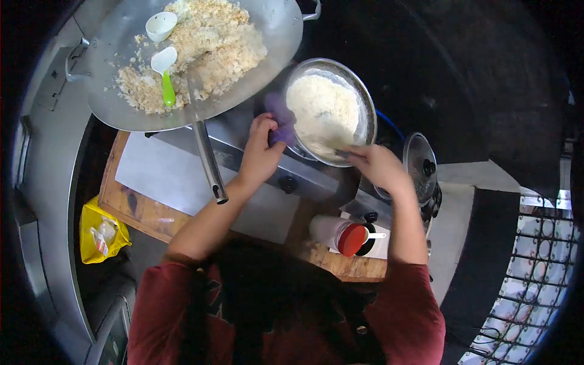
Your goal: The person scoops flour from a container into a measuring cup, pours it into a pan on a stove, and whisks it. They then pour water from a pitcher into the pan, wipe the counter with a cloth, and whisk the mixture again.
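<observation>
Head view, metal bowl [364, 115], fingers [266, 123] either side

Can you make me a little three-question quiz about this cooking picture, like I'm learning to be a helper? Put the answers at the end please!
1. True or false: the spoon with the green handle lies in the big pan.
2. Pick one: what colour is the cloth that the left hand holds at the edge of the bowl?
A) yellow
B) purple
C) orange
3. Fill in the blank: the jar on the table has a ____ lid.

Key: 1 true; 2 B; 3 red.
</observation>
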A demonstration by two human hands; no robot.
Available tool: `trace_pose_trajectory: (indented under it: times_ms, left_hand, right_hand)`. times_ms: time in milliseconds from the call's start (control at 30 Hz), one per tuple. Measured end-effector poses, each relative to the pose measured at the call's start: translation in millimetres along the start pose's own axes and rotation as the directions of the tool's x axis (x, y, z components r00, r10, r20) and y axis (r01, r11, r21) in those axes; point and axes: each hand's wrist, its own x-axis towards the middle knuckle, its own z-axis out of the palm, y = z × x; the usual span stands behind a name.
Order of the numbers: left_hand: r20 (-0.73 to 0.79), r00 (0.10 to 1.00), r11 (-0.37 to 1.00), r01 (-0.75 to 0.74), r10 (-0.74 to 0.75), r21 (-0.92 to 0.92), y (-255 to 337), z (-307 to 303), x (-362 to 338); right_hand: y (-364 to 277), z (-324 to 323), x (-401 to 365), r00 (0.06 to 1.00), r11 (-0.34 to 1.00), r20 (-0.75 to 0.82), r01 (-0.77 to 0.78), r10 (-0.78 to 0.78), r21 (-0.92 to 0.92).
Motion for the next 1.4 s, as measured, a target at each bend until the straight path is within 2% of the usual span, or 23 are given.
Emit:
trace_pose_trajectory:
  times_ms: [67, 133, 200, 233, 267, 333, 400, 467, 533, 633, 800, 833, 900, 933, 1000, 1067, 1133, 1200, 1233, 1300, 1333, 1367, 1400]
  left_hand:
    - [-0.019, 1.0, 0.999, -0.008, 0.009, 0.047, -0.5, 0.6, 1.4]
    - [-0.025, 1.0, 0.999, -0.009, 0.01, 0.035, 1.5, 0.9, 2.8]
    - [-0.002, 1.0, 0.999, -0.006, 0.006, 0.041, 1.5, -3.8, -0.7]
    - [0.028, 1.0, 0.999, 0.002, -0.003, 0.042, 1.9, -5.9, 0.3]
    - [0.057, 0.998, 0.999, 0.009, -0.012, 0.04, 2.2, -7.5, 1.9]
    - [0.045, 0.999, 1.0, 0.017, -0.016, -0.011, 0.5, -6.9, 2.3]
    - [0.034, 0.999, 0.997, 0.021, -0.019, -0.075, -4.2, -4.8, 1.9]
    - [0.042, 0.998, 0.997, 0.04, -0.037, -0.064, -9.8, -2.3, 2.1]
    - [0.025, 1.0, 0.999, 0.019, -0.018, -0.049, -9.5, 0.8, 0.9]
    - [0.011, 1.0, 1.0, -0.007, 0.007, -0.013, -9.1, 2.4, 0.5]
    - [0.068, 0.997, 0.996, 0.048, -0.043, -0.072, -14.5, 1.8, 3.4]
    - [0.054, 0.998, 0.997, 0.036, -0.033, -0.064, -13.7, 2.1, 4.6]
    - [0.036, 0.999, 0.998, 0.018, -0.016, -0.057, -9.3, -0.4, 6.8]
    - [0.061, 0.996, 0.997, 0.065, -0.062, -0.045, -7.0, -1.9, 5.8]
    - [0.083, 0.991, 0.994, 0.106, -0.103, -0.032, -2.8, -3.2, 6.9]
    - [0.052, 0.998, 0.998, 0.044, -0.041, -0.054, 1.0, -1.7, 5.1]
    - [0.053, 0.998, 0.999, 0.035, -0.034, -0.014, -9.8, 1.5, 4.6]
    - [0.063, 0.998, 0.999, 0.013, -0.015, 0.031, -20.0, 2.9, 6.1]
    - [0.081, 0.995, 0.998, 0.054, -0.051, -0.039, -23.5, 1.7, 5.0]
    - [0.106, 0.992, 0.992, 0.082, -0.071, -0.096, -4.6, -8.6, 6.1]
    - [0.194, 0.945, 0.904, 0.311, -0.263, -0.292, 5.6, -18.5, 0.9]
    - [0.317, 0.85, 0.728, 0.524, -0.42, -0.442, 22.1, -29.7, -6.6]
    - [0.325, 0.849, 0.738, 0.524, -0.416, -0.425, 35.1, -40.0, -16.3]
  right_hand:
    - [-6.7, 21.3, 31.4, 0.999, 0.999, -0.048, 0.016, -0.018, -0.036]
    - [-7.2, 35.4, 73.4, 0.952, 0.995, -0.304, 0.018, -0.048, -0.1]
    - [1.0, 26.4, 101.2, 0.933, 0.978, -0.357, -0.108, 0.039, -0.178]
    - [22.7, 24.6, 113.7, 0.923, 0.945, -0.353, -0.241, 0.152, -0.222]
    - [32.7, 16.1, 103.9, 0.91, 0.962, -0.397, -0.206, 0.12, -0.182]
    - [50.4, 3.4, 80.3, 0.91, 0.933, -0.316, -0.326, 0.268, -0.15]
    - [58.2, 5.3, 46.7, 0.923, 0.933, -0.258, -0.329, 0.286, -0.145]
    - [48.5, -0.1, 8.3, 0.978, 0.97, -0.077, -0.201, 0.192, -0.137]
    - [8.0, -7.7, -9.6, 0.991, 0.993, 0.064, -0.116, 0.115, 0.008]
    - [-8.8, 22.8, 21.8, 0.985, 0.993, -0.159, 0.081, -0.066, 0.09]
    - [15.8, 42.3, 94.0, 0.906, 0.988, -0.406, -0.149, 0.12, -0.041]
    - [28.1, 39.5, 90.2, 0.9, 0.988, -0.418, -0.151, 0.122, -0.039]
    - [47.4, 26.5, 67.3, 0.893, 0.947, -0.355, -0.316, 0.277, -0.054]
    - [51.2, 21.2, 50.9, 0.906, 0.943, -0.31, -0.325, 0.289, -0.069]
    - [48.0, 14.1, 20.0, 0.939, 0.946, -0.15, -0.319, 0.308, -0.056]
    - [25.2, 13.9, -0.9, 0.99, 0.991, -0.048, -0.134, 0.133, -0.006]
    - [-10.3, 16.2, 1.4, 0.989, 0.994, -0.105, -0.101, 0.105, 0.037]
    - [4.0, 48.9, 35.8, 0.947, 0.99, -0.314, -0.019, 0.061, 0.136]
    - [7.9, 51.3, 35.7, 0.944, 0.988, -0.32, -0.029, 0.077, 0.154]
    - [9.1, 49.1, 31.4, 0.868, 0.985, -0.475, -0.083, 0.145, 0.15]
    - [9.7, 50.0, 21.8, 0.864, 0.983, -0.481, -0.08, 0.151, 0.165]
    - [4.7, 48.0, 3.3, 0.82, 0.964, -0.534, -0.076, 0.206, 0.255]
    - [-2.5, 47.6, -16.0, 0.771, 0.936, -0.578, -0.067, 0.268, 0.345]
